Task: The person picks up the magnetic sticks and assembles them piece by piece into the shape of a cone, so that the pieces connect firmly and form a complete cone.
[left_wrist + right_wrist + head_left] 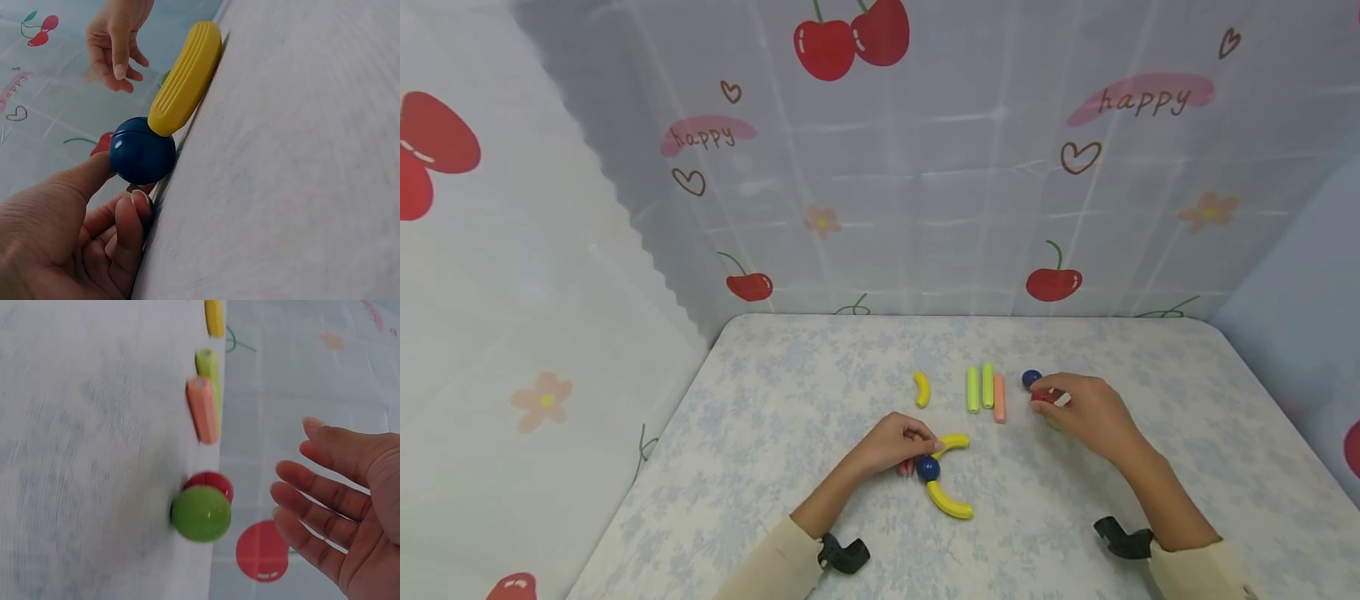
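Observation:
My left hand [891, 444] [81, 231] curls its thumb and fingers at a dark blue ball [928, 468] [142, 151]. One curved yellow piece [951, 502] [187, 78] meets the ball on its near side. Another curved yellow piece [955, 442] lies on the far side, by the fingertips. Over a red ball [1039, 395] [214, 484] and a green ball [1054, 424] [201, 514] is my right hand [1093, 417] [344, 500], which in the right wrist view has spread fingers, apart from both balls. A second blue ball [1032, 379] sits just beyond its fingertips.
Between the hands, farther back, lie two light green sticks [973, 390] [988, 385] and an orange stick [1000, 398] [203, 409]. To their left is a small curved yellow piece [922, 390]. Printed curtains stand behind the patterned table [775, 375] and at its sides.

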`<action>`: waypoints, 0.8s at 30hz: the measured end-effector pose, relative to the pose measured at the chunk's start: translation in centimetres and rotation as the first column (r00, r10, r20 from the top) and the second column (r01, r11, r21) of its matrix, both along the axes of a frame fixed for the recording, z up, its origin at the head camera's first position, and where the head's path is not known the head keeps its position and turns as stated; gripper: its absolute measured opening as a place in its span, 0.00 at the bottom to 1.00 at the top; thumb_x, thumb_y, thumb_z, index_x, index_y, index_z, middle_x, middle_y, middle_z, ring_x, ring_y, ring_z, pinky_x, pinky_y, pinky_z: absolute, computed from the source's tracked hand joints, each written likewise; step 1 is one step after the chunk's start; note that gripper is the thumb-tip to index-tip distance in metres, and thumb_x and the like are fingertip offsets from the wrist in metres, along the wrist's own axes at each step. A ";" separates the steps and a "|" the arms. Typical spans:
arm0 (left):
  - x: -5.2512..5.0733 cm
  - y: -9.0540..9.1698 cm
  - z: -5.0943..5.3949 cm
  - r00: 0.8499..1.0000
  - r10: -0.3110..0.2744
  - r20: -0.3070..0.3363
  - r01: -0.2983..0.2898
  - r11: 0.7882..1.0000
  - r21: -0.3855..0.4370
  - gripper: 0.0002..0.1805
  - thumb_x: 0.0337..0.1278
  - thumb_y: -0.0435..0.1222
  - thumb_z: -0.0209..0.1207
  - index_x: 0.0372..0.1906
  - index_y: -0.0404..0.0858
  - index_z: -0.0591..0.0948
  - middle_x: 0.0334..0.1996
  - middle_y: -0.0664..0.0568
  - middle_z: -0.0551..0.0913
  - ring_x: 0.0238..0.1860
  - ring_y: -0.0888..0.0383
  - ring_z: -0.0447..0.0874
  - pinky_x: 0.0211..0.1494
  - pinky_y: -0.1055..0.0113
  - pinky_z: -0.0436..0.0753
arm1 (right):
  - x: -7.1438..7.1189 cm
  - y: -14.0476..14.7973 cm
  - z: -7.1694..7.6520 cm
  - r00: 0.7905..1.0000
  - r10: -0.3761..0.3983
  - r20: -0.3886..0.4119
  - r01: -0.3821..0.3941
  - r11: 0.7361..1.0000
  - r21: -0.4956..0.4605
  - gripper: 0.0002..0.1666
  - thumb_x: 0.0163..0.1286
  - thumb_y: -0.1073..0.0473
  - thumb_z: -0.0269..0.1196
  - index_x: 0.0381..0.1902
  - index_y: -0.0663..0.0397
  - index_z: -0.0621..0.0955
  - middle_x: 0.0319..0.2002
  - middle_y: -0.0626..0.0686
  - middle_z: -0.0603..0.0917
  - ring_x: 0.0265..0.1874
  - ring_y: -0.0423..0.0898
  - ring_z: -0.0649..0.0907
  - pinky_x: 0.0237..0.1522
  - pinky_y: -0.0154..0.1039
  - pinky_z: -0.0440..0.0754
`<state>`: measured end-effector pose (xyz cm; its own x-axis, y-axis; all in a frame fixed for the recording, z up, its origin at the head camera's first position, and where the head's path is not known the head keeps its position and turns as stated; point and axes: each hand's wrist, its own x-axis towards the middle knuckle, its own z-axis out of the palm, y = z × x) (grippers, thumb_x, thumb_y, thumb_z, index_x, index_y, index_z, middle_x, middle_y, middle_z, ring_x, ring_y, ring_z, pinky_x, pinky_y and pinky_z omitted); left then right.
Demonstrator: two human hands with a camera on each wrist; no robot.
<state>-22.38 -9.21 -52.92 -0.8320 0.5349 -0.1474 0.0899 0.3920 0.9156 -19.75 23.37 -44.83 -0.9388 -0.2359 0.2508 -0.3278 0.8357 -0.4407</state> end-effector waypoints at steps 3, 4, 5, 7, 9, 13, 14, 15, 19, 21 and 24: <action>0.0 0.1 0.0 1.000 -0.002 0.000 0.002 1.000 0.003 0.09 0.65 0.46 0.67 0.37 0.46 0.90 0.15 0.52 0.80 0.12 0.60 0.75 0.16 0.70 0.76 | -0.1 1.0 0.0 0.997 -0.057 0.053 0.054 0.997 0.050 0.22 0.62 0.53 0.75 0.50 0.59 0.86 0.42 0.58 0.88 0.37 0.53 0.84 0.32 0.46 0.83; 0.0 0.1 0.1 1.000 0.000 0.000 0.000 1.000 0.005 0.09 0.65 0.46 0.67 0.37 0.46 0.90 0.15 0.52 0.80 0.12 0.60 0.75 0.16 0.70 0.76 | -0.2 1.3 0.0 0.995 -0.072 0.073 0.066 0.995 0.071 0.24 0.62 0.52 0.76 0.51 0.59 0.86 0.43 0.59 0.88 0.37 0.54 0.84 0.31 0.47 0.83; 0.0 0.1 0.1 1.000 0.001 0.000 -0.001 1.000 0.005 0.09 0.65 0.46 0.67 0.37 0.46 0.90 0.15 0.51 0.80 0.12 0.60 0.75 0.16 0.70 0.76 | -0.3 1.6 -0.1 0.992 -0.083 0.095 0.075 0.993 0.091 0.26 0.61 0.50 0.76 0.52 0.60 0.85 0.43 0.60 0.87 0.37 0.54 0.83 0.31 0.47 0.83; 0.0 0.1 0.0 1.000 0.004 -0.001 -0.004 1.000 0.005 0.09 0.65 0.46 0.67 0.37 0.46 0.90 0.15 0.51 0.80 0.12 0.60 0.75 0.16 0.70 0.76 | -0.4 2.1 -0.3 0.986 -0.096 0.137 0.080 0.990 0.117 0.29 0.60 0.49 0.76 0.53 0.62 0.84 0.42 0.60 0.87 0.37 0.54 0.83 0.30 0.47 0.83; 0.0 0.1 0.0 1.000 0.006 -0.003 -0.006 1.000 0.005 0.09 0.65 0.46 0.67 0.37 0.46 0.90 0.15 0.51 0.80 0.12 0.60 0.75 0.16 0.71 0.76 | -0.6 2.6 -0.5 0.979 -0.100 0.180 0.078 0.989 0.128 0.29 0.60 0.49 0.77 0.52 0.63 0.84 0.41 0.60 0.87 0.36 0.53 0.83 0.29 0.47 0.83; 0.0 0.1 0.1 1.000 0.002 -0.006 -0.002 1.000 0.006 0.09 0.65 0.46 0.67 0.37 0.46 0.90 0.15 0.51 0.80 0.11 0.60 0.74 0.16 0.71 0.76 | -0.8 3.1 -0.9 0.964 -0.088 0.253 0.059 0.991 0.119 0.27 0.59 0.50 0.77 0.49 0.63 0.85 0.39 0.59 0.87 0.35 0.53 0.83 0.30 0.47 0.83; 0.0 0.1 0.1 1.000 0.000 -0.005 0.000 1.000 0.008 0.09 0.65 0.46 0.67 0.37 0.46 0.90 0.15 0.51 0.80 0.11 0.60 0.74 0.16 0.71 0.76 | -0.8 3.1 -1.0 0.959 -0.088 0.270 0.058 0.991 0.117 0.26 0.59 0.51 0.76 0.49 0.63 0.85 0.38 0.59 0.86 0.35 0.53 0.83 0.31 0.47 0.83; 0.0 0.1 0.1 1.000 0.000 -0.004 0.000 1.000 0.011 0.09 0.65 0.46 0.67 0.38 0.46 0.90 0.15 0.51 0.80 0.11 0.60 0.74 0.16 0.71 0.75 | -0.9 3.1 -1.1 0.955 -0.089 0.284 0.058 0.992 0.115 0.26 0.59 0.51 0.76 0.48 0.63 0.85 0.38 0.58 0.86 0.35 0.53 0.82 0.31 0.48 0.83; 0.1 0.1 0.2 1.000 0.000 0.001 0.000 1.000 0.016 0.08 0.65 0.46 0.67 0.38 0.46 0.90 0.15 0.52 0.80 0.11 0.60 0.74 0.16 0.71 0.76 | -1.1 3.0 -1.5 0.944 -0.103 0.312 0.072 0.991 0.110 0.22 0.60 0.53 0.76 0.46 0.62 0.86 0.35 0.55 0.86 0.35 0.53 0.82 0.33 0.49 0.84; 0.1 0.0 0.2 1.000 0.000 0.004 0.000 1.000 0.018 0.08 0.65 0.46 0.67 0.38 0.46 0.90 0.15 0.52 0.80 0.11 0.60 0.74 0.16 0.71 0.76 | -1.1 3.0 -1.7 0.944 -0.104 0.314 0.072 0.991 0.114 0.21 0.60 0.54 0.76 0.46 0.62 0.86 0.35 0.55 0.86 0.35 0.53 0.82 0.34 0.49 0.84; 0.1 0.0 0.3 1.000 0.000 0.008 0.000 1.000 0.021 0.08 0.65 0.45 0.67 0.38 0.46 0.90 0.15 0.52 0.80 0.11 0.61 0.74 0.16 0.71 0.76 | -1.2 2.9 -2.0 0.944 -0.101 0.313 0.068 0.991 0.115 0.19 0.61 0.55 0.76 0.45 0.63 0.87 0.34 0.54 0.86 0.35 0.52 0.82 0.35 0.50 0.84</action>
<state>-22.25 -9.23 -52.64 -0.8309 0.5379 -0.1425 0.0825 0.3724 0.9244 -20.99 26.27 -46.81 -0.9834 -0.1607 -0.0847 -0.1106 0.8997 -0.4223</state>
